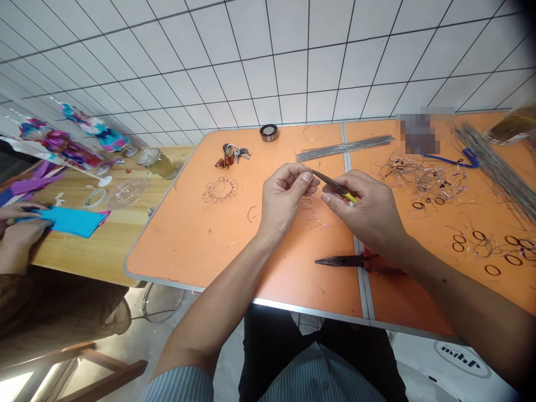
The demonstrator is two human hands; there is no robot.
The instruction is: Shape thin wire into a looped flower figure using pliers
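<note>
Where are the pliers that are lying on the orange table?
In the head view, the pliers lie right of centre near the front edge of the orange table, across its metal seam, just below the right hand.

Through my remote camera I see a white tiled wall (288, 67) with dark joints rising behind an orange table (167, 245) edged in pale metal. Just left of it I have a wooden table (79, 255) above a grey floor (146, 339). At my lower left, a brown wooden frame (113, 381) stands beside bright light (14, 386).
</note>
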